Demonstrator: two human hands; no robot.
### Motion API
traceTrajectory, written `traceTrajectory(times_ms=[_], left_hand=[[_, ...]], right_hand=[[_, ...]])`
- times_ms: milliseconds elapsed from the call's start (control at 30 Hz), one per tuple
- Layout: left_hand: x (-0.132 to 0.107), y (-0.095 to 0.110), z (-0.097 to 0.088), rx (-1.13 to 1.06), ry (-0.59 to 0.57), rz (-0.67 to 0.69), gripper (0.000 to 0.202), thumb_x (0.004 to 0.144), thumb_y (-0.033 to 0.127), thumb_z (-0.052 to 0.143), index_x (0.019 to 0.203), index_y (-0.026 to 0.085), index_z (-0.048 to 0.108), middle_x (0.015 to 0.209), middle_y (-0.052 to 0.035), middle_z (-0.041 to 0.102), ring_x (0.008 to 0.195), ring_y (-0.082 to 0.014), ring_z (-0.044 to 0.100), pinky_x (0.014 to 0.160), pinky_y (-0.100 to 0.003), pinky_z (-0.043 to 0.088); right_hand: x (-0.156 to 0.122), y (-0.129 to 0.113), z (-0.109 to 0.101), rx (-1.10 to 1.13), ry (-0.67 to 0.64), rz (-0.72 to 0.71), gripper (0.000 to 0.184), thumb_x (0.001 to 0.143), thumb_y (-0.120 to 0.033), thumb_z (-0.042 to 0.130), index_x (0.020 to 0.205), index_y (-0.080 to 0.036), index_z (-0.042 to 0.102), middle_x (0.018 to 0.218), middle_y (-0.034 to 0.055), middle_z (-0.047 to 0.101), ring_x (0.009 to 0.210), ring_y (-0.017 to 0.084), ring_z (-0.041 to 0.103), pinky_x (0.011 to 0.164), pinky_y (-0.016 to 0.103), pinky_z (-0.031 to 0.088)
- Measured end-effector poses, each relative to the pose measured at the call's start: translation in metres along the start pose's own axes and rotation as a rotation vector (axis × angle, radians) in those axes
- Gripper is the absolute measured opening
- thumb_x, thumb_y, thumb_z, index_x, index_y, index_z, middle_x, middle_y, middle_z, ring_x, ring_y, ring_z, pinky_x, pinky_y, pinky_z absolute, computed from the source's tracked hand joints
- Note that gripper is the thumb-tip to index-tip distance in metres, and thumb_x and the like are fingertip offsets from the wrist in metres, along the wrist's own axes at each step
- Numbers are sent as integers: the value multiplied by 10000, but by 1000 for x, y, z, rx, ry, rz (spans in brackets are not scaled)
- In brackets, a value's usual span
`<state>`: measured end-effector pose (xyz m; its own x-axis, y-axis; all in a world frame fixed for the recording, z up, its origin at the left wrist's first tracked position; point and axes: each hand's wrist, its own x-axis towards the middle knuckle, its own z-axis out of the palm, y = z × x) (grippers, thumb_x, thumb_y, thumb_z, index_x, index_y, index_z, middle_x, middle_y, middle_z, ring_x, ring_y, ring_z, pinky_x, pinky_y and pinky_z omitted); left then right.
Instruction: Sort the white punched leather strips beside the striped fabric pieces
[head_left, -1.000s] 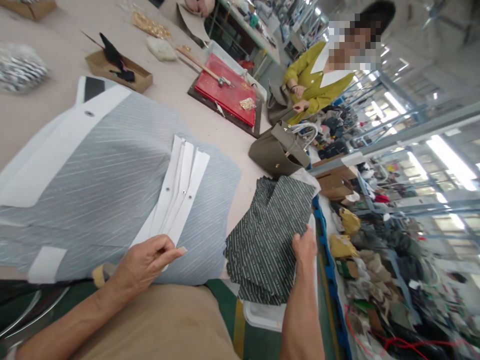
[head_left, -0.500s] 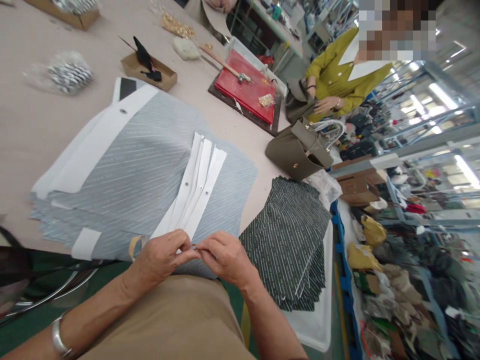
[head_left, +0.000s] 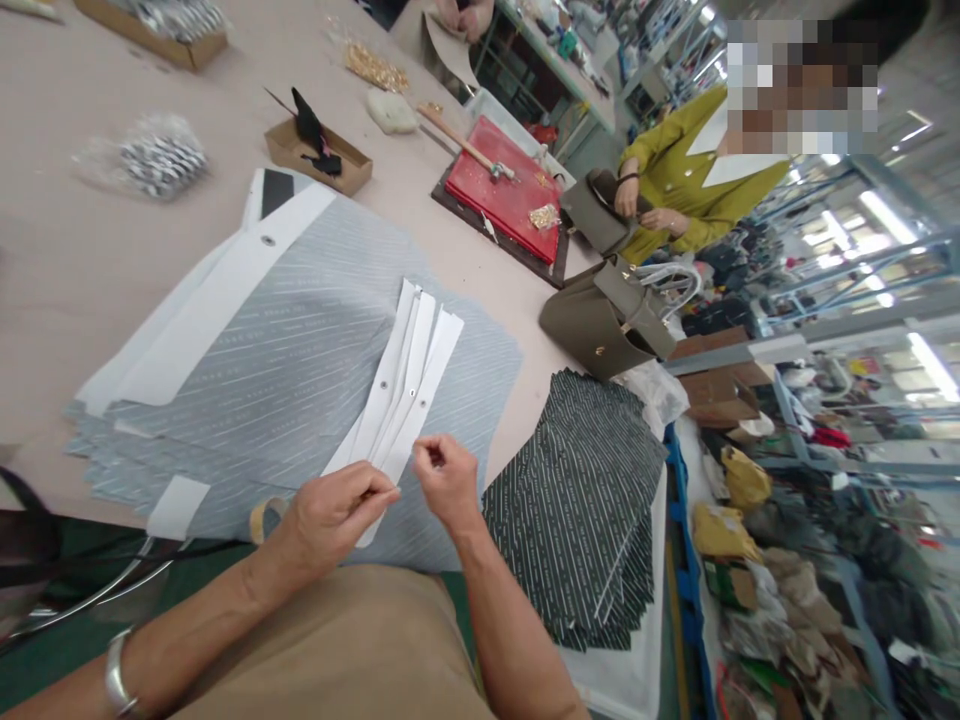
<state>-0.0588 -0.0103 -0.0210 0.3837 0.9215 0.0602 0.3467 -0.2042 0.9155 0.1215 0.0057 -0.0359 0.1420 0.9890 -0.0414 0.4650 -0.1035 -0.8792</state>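
Observation:
My left hand [head_left: 330, 515] pinches the near ends of a fan of white strips [head_left: 405, 375] with small metal snaps. The strips lie on a stack of grey striped fabric panels [head_left: 292, 350] on the table. My right hand [head_left: 446, 480] hovers just right of the strips' near end, fingers curled in a pinch; what they hold is too small to make out. A pile of dark green striped fabric pieces [head_left: 581, 500] lies to the right in a white tray [head_left: 630, 670].
A taupe handbag [head_left: 604, 320] stands at the table's right edge. A red mat [head_left: 502, 190] with a hammer, a small cardboard box [head_left: 319, 160] and a bag of metal parts [head_left: 157, 155] lie farther back. A person in a yellow top [head_left: 682, 180] handles another bag. Cluttered floor at right.
My right hand left the dark green fabric pile, came over to the white strips beside my left hand, then lifted slightly away in a pinch. The camera view shifted left.

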Motion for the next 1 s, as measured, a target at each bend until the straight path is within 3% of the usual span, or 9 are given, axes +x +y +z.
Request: traceTrajectory(times_ms=[100,200,500,667,800,900,1000], left_hand=[[-2,2,-2,-79,-64,-79,253,916,356,530,740,206,634,647,38,630,580,-114,571,584,-212,431],[-1,-1,-4,-145,-76,-226,287,918,418,509,778,202,637,636,31,617,590,-130,564,577,-222,439],[-1,-11,-12,-193,-113,-342,309,910,443,504,787,198,646,640,22,591,601,-139,540,573,-233,431],[0,-14,-15,-209,-95,-337,287,900,424,517,772,203,647,642,25,604,606,-136,556,579,-233,439],[0,-16,-18,-212,-75,-280,262,894,393,525,771,203,659,707,0,650,677,-153,600,632,-247,465],[-1,-14,-18,-211,-77,-285,270,882,406,541,760,199,663,702,-6,654,653,-154,593,606,-244,464],[-3,-9,-17,-220,-98,-325,290,871,439,553,763,195,668,663,-1,650,596,-148,571,552,-234,452]], right_hand=[[34,25,6,265,51,343,185,756,-318,623,784,-150,694,595,-22,632,524,117,582,532,243,512],[61,43,10,392,52,448,250,714,-357,672,821,-135,713,621,-13,659,545,105,598,514,215,509],[81,42,23,139,-74,443,184,760,-309,657,866,-159,670,557,-61,603,468,98,563,482,209,479],[86,46,5,-215,-90,397,466,708,-424,770,1059,-167,603,472,-112,533,423,124,544,543,242,475],[89,48,-1,-115,-6,463,440,823,-475,657,1109,-155,560,583,-74,581,405,106,515,470,228,444],[95,40,8,-245,53,357,547,823,-523,649,1205,-153,522,702,-14,640,594,157,628,613,264,513],[102,29,18,-440,18,275,686,809,-555,661,1298,-120,455,844,75,693,865,249,678,832,358,513]])
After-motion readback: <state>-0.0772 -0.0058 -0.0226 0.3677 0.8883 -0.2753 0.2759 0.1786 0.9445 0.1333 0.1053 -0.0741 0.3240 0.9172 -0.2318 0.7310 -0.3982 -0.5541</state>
